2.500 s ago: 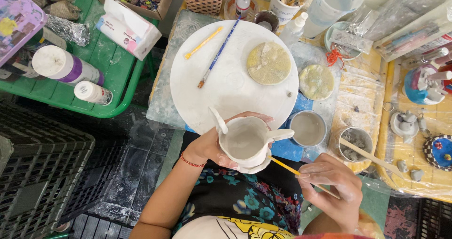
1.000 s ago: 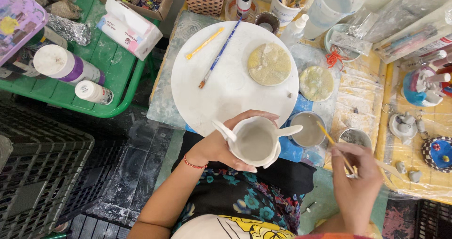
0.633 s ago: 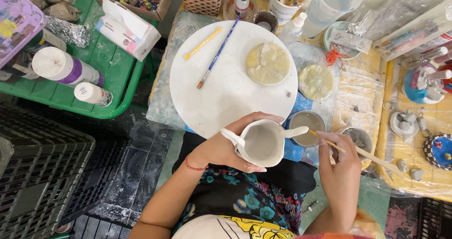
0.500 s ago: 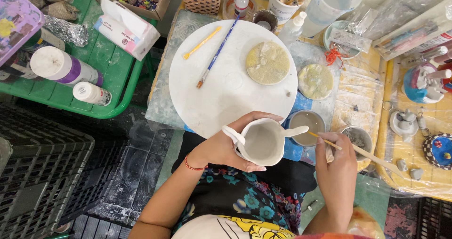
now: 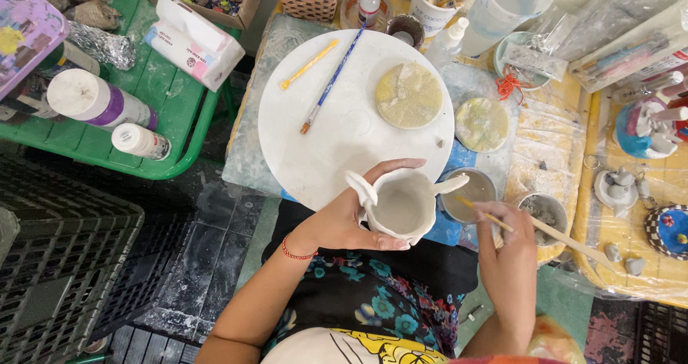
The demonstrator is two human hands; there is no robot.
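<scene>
Cradling the unfired clay cup (image 5: 401, 208) in the left hand (image 5: 344, 221), fingers wrapped round its side and thumb curled over the far rim, the person holds it just off the near edge of the round white board (image 5: 344, 135), over the lap. It is pale all over, inside and out, with a handle-like loop on the left and a pointed spout-like tab on the right; no colour shows on it anywhere, so by my reading the shaping is done and any coating is hardly begun, if at all.

Over on the right hand (image 5: 509, 253), fingers are pinched round a thin brush (image 5: 534, 224), its tip dipped into the small pot of grey-brown liquid (image 5: 469, 192) just beside the cup. A second small pot (image 5: 546, 213) sits next to it.

On the board lie a blue-handled brush (image 5: 333, 81), a yellow tool (image 5: 308, 64) and a speckled round disc (image 5: 409, 95), all lying apart from both hands. Finished painted figurines (image 5: 645, 131) stand well off to the right.
</scene>
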